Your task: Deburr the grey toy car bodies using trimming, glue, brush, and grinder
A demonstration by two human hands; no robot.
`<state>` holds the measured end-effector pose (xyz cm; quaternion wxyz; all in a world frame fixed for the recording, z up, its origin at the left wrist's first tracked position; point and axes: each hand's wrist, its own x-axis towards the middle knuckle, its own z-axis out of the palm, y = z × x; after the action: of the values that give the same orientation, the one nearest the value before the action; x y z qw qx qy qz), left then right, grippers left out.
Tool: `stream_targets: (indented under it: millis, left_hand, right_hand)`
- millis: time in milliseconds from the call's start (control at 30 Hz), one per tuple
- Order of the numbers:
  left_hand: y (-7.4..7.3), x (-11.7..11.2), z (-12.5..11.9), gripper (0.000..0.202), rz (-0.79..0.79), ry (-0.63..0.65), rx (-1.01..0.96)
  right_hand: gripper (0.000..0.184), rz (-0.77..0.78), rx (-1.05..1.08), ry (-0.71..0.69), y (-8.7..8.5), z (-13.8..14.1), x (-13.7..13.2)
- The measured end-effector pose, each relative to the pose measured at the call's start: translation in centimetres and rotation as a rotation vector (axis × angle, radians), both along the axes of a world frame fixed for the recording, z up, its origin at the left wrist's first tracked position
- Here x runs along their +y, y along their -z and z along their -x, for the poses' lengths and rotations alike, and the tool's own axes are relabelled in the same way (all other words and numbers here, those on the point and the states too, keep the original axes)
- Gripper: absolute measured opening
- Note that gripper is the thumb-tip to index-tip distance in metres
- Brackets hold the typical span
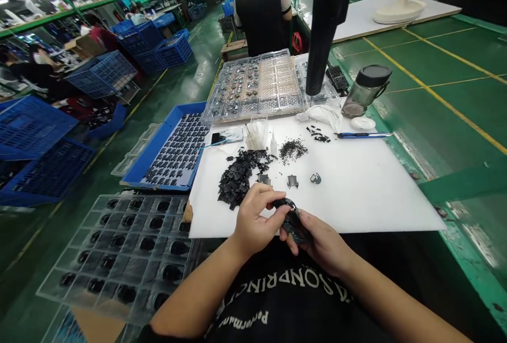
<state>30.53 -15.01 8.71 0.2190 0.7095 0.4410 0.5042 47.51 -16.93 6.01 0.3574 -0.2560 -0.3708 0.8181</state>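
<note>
Two hands, the left hand (253,221) and the right hand (322,245), close on one black moulded part (293,222) at the near edge of a white cutting board (376,195).

The left thumb and fingertips pinch the part's upper end in a narrow grip, while the right fingers wrap its lower end. Its long axis slants from upper left to lower right, with more of it toward the right hand. Ahead and left of the grip lies a heap of black scraps (237,179); straight ahead sit two small black pieces (292,181).
</note>
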Motion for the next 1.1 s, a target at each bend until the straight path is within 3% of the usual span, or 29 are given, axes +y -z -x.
stream_targets:
  millis: [200, 367, 467, 633, 933, 1100]
  left_hand:
    - [0.6, -1.0, 0.3, 0.030, -0.022, -0.028, -0.026]
    - [-0.2, -1.0, 2.3, 0.036, 0.446, 0.216, -0.208]
    - [-0.9, -1.2, 3.0, 0.030, 0.557, 0.320, -0.238]
    - [-1.2, -2.0, 3.0, 0.020, 0.429, 0.257, -0.225]
    - [-1.5, -2.1, 2.7, 0.016, 0.270, 0.265, -0.152]
    - [-1.3, -2.0, 2.2, 0.034, -0.030, 0.170, -0.027]
  right_hand:
    - [0.043, -0.027, -0.001, 0.012, -0.3, 0.4, -0.5]
    - [0.044, -0.145, 0.018, -0.044, -0.3, 0.0, -0.4]
    - [0.047, -0.211, -0.002, -0.110, -0.1, -0.5, -0.3]
    - [0.045, -0.241, -0.037, -0.154, 0.4, -1.0, -0.3]
    - [0.048, -0.214, 0.008, -0.181, 0.2, -0.5, -0.1]
    - [0.041, -0.211, -0.028, -0.146, 0.3, -0.4, -0.2]
